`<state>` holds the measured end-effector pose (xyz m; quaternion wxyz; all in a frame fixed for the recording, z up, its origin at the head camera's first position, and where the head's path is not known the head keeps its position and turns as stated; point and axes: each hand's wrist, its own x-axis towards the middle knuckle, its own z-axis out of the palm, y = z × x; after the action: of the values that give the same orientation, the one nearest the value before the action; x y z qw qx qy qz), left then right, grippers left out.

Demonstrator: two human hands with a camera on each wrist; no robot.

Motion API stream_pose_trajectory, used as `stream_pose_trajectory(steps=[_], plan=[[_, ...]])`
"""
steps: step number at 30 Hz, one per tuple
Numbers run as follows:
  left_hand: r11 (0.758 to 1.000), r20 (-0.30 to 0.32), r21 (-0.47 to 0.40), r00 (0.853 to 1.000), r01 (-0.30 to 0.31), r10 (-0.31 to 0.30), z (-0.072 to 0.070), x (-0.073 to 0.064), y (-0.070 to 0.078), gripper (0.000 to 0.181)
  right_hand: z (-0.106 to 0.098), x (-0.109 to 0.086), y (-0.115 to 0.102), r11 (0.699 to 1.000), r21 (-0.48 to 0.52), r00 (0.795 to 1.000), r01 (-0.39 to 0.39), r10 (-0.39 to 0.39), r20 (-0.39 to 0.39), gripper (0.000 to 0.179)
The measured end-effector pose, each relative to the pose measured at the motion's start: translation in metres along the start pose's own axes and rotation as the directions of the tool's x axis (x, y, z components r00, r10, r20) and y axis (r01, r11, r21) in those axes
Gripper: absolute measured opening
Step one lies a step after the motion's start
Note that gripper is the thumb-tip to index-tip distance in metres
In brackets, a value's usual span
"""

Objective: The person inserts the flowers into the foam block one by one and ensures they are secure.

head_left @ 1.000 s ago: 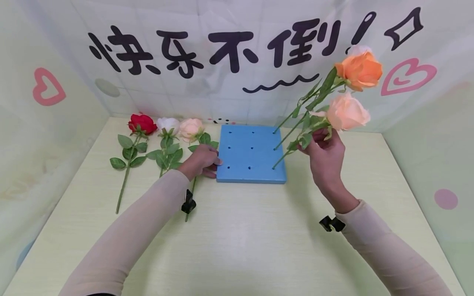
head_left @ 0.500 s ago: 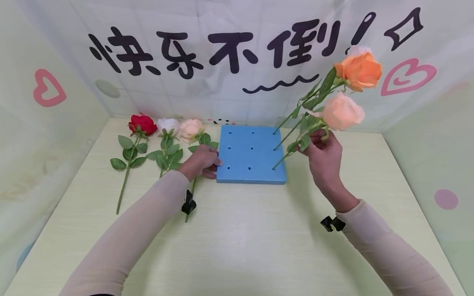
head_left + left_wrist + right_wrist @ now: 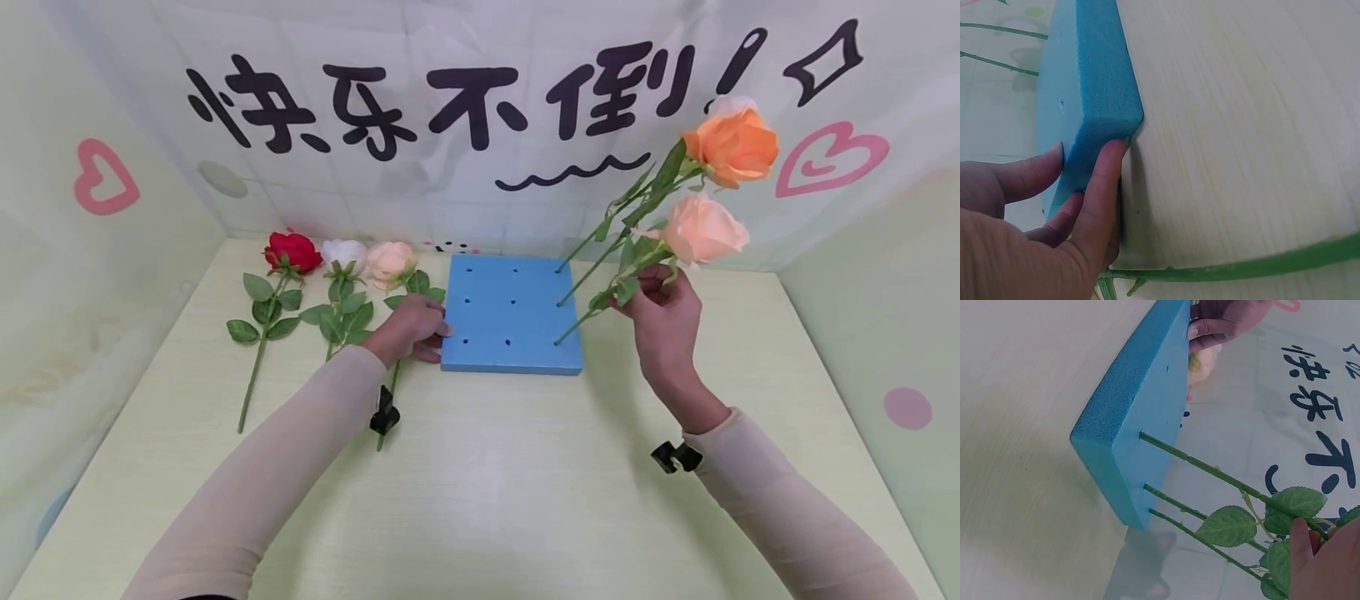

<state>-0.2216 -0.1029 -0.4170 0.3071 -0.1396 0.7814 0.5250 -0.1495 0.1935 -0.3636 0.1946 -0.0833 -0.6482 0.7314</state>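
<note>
The right hand [image 3: 667,325] pinches the stem of a pale pink rose [image 3: 705,229], full-petalled and green-leaved, leaning right from the near right hole of a flat blue block [image 3: 487,321]. The left hand [image 3: 412,325] grips the block's left edge on the pale table [image 3: 487,483]. Behind leans an orange rose [image 3: 733,146]; a mostly hidden bloom [image 3: 731,105] seems white.
</note>
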Motion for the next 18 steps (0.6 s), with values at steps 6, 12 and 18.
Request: stream_pose_trajectory(steps=[6, 12, 18], plan=[[1.0, 0.001, 0.002, 1.0, -0.004, 0.004, 0.0, 0.001, -0.001, 0.057, -0.002, -0.001, -0.001, 1.0, 0.007, 1.0, 0.008, -0.008, 0.001, 0.013], [1.0, -0.001, 0.007, 1.0, 0.0, 0.0, 0.0, 0.002, -0.001, 0.058, -0.006, -0.001, -0.002, 1.0, 0.012, 1.0, 0.014, -0.014, 0.023, 0.014], [1.0, 0.003, 0.015, 1.0, -0.003, 0.003, 0.001, 0.002, 0.0, 0.057, -0.012, -0.001, -0.004, 0.999, 0.002, 0.995, 0.036, -0.036, 0.098, 0.017]])
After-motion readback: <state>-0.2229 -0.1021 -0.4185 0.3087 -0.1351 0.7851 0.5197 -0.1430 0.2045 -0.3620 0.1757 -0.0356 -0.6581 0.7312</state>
